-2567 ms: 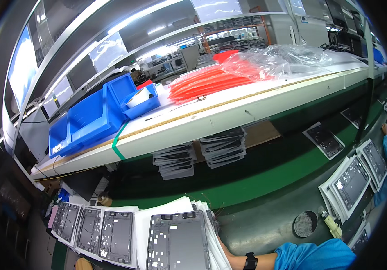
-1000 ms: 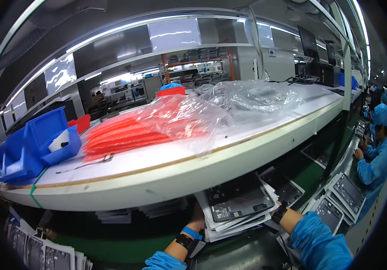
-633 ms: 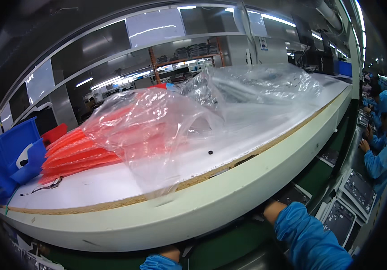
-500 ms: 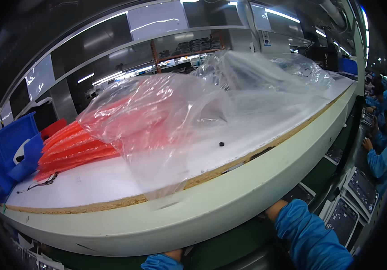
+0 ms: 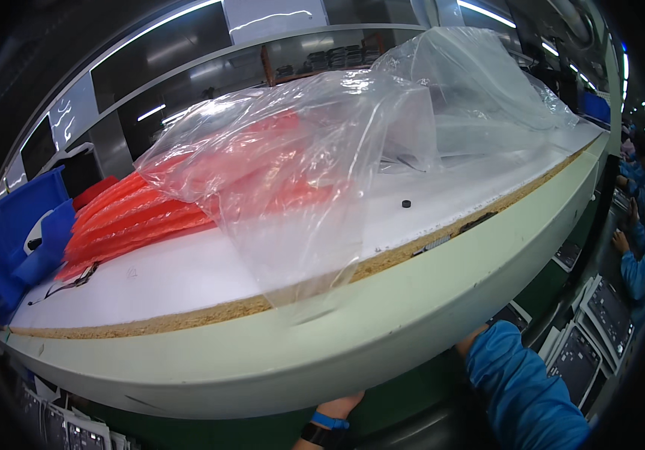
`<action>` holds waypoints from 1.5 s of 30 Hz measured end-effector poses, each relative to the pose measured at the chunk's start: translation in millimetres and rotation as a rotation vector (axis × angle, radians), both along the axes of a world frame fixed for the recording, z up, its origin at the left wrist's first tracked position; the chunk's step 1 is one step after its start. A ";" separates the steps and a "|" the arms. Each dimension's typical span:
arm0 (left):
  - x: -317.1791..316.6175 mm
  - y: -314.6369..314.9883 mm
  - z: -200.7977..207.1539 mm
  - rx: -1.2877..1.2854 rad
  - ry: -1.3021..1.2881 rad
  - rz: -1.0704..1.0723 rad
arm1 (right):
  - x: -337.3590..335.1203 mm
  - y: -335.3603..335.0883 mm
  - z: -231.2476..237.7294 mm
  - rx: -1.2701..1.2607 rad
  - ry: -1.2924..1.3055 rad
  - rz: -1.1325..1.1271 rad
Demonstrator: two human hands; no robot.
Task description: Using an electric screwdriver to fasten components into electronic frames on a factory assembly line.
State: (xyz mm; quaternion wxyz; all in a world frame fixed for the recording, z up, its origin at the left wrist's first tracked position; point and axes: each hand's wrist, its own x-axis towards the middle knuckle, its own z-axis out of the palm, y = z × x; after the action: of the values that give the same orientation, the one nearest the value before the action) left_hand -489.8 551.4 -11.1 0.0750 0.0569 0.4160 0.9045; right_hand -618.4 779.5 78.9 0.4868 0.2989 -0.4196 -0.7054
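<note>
At the lower edge, my left hand (image 5: 342, 406) reaches beneath the pale front edge of a raised shelf (image 5: 277, 382). A blue band and a black band circle that wrist, and the fingers are hidden under the shelf. My right hand (image 5: 471, 341), below a blue sleeve (image 5: 521, 382), also goes under this edge farther right, its fingers out of sight. Beneath both hands runs a green conveyor surface (image 5: 405, 394). Next to my right hand lies a dark flat panel (image 5: 512, 315), partly covered by the shelf. Whether either hand holds anything is hidden.
Clear plastic bags (image 5: 472, 90) and red bubble-wrap pouches (image 5: 135, 225) cover much of the shelf; one bag hangs over its edge. Blue bins (image 5: 18, 247) stand left. Pale-framed panels (image 5: 577, 360) are stacked right, panel units (image 5: 86, 435) lower left. Co-workers' blue sleeves (image 5: 637, 274) show far right.
My left hand has moved right, and its banded wrist now shows where a blue sleeve was. The clear bags have billowed higher. The whole view has shifted slightly.
</note>
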 end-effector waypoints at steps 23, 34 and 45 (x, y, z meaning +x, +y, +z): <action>-14.4 9.9 39.9 -0.681 0.441 0.392 | -13.6 12.6 25.1 -0.549 -0.638 0.244; 159.5 -68.4 103.0 0.158 -0.489 -0.136 | 89.8 167.5 65.9 -1.937 -1.142 -0.370; 392.1 -88.3 76.7 0.383 -0.282 -0.091 | 123.3 218.2 26.4 -2.470 -1.095 -0.682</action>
State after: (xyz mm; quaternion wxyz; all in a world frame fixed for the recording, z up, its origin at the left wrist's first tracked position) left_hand -97.6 463.1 65.6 0.1609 -0.0379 0.2195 0.9615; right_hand -495.1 997.7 105.2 0.0145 -0.2001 -0.9499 0.2397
